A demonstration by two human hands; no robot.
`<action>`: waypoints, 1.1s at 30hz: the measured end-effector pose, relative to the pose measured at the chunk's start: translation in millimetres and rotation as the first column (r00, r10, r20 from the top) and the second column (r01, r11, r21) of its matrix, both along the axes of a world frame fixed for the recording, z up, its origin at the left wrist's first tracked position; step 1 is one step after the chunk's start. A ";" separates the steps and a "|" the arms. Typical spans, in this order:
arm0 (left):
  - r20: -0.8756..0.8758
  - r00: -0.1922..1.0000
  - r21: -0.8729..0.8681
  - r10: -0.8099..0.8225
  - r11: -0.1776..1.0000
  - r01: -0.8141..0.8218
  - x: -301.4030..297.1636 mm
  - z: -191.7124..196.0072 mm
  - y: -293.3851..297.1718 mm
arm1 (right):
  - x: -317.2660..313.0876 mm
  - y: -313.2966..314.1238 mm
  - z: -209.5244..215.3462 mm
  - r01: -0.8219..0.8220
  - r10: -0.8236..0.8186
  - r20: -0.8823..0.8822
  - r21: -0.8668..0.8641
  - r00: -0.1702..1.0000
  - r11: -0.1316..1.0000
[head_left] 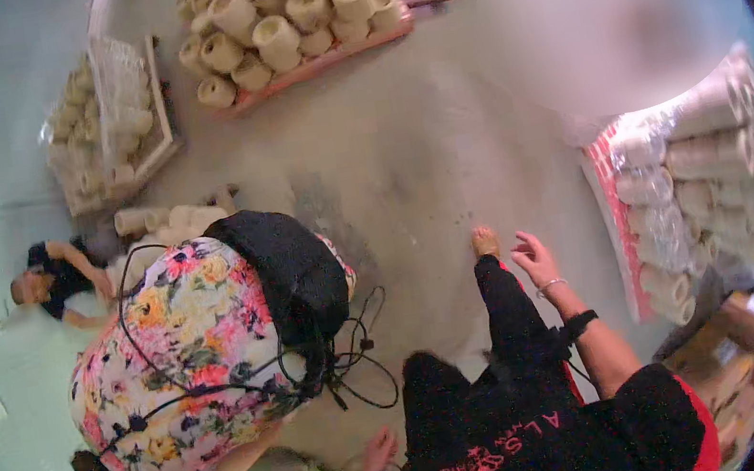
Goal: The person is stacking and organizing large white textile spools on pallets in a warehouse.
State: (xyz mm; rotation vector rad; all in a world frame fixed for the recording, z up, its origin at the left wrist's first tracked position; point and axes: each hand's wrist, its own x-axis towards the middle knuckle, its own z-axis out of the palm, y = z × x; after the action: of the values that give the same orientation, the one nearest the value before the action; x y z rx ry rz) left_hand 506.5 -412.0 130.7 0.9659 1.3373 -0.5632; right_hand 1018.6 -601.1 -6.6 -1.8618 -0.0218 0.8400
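The right hand (534, 257) hangs open, fingers spread, holding nothing, near the plastic-wrapped stack of pale yarn cones (702, 180) at the concrete floor's (404, 154) right edge. The left hand (373, 460), also open and empty, nearly touches tangled black cables (355, 354) beside a crouching person in a floral top (187, 358), whose hands are hidden.

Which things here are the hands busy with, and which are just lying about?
In hand:
left hand, open, down by the cables near the person in a flowered top
right hand, open, holding nothing

Lying about:
pink tray of yarn cones
wrapped rolls
cardboard box
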 end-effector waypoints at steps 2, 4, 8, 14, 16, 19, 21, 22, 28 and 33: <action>-0.112 0.990 0.027 -0.090 0.995 0.093 95.8 40.2 -0.7 | 34.6 47.8 14.8 -0.101 0.102 -0.041 0.037 0.994 0.994; -0.080 0.995 0.040 -0.059 0.997 0.063 170.8 70.2 -2.5 | 51.6 82.1 21.2 -0.308 0.306 -0.174 0.017 0.936 0.951; 0.088 0.995 0.049 -0.036 0.998 0.032 293.0 118.7 17.8 | 87.9 146.4 17.6 -0.455 0.470 -0.234 0.121 0.851 0.882; 0.501 0.719 -0.141 0.482 0.865 -0.481 379.2 68.8 23.5 | 154.7 245.3 -2.3 -0.674 0.694 -0.185 0.166 0.696 0.720; 0.549 0.604 -0.211 0.578 0.795 -0.568 410.8 105.3 57.0 | 185.8 280.3 -2.5 -0.707 0.737 -0.157 0.210 0.657 0.675; 0.515 0.480 -0.305 0.710 0.675 -0.672 431.6 101.8 94.4 | 211.1 336.1 -5.0 -0.805 0.806 -0.193 0.109 0.559 0.584; 0.448 0.204 -0.456 0.870 0.419 -0.785 454.0 108.7 111.1 | 221.4 378.0 -18.4 -0.854 0.861 -0.098 0.109 0.499 0.508; 0.486 0.082 -0.458 0.870 0.334 -0.824 458.8 101.8 118.4 | 220.4 405.5 -12.6 -0.827 0.849 -0.206 0.206 0.486 0.523; 0.414 -0.019 -0.031 0.910 -0.007 -1.000 492.8 73.4 214.9 | 221.4 564.4 -72.9 -0.987 0.963 -0.235 0.064 0.131 0.150; 0.255 0.208 0.439 0.944 0.079 -0.895 491.0 22.4 280.2 | 194.1 675.3 -94.6 -0.953 0.961 -0.112 -0.138 -0.254 -0.268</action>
State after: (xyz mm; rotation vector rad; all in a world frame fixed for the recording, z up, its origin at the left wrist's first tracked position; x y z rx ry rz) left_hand 997.5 -131.8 153.1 0.2356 1.9220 0.8610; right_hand 1212.7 74.2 -101.3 -1.6503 -1.9252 1.9526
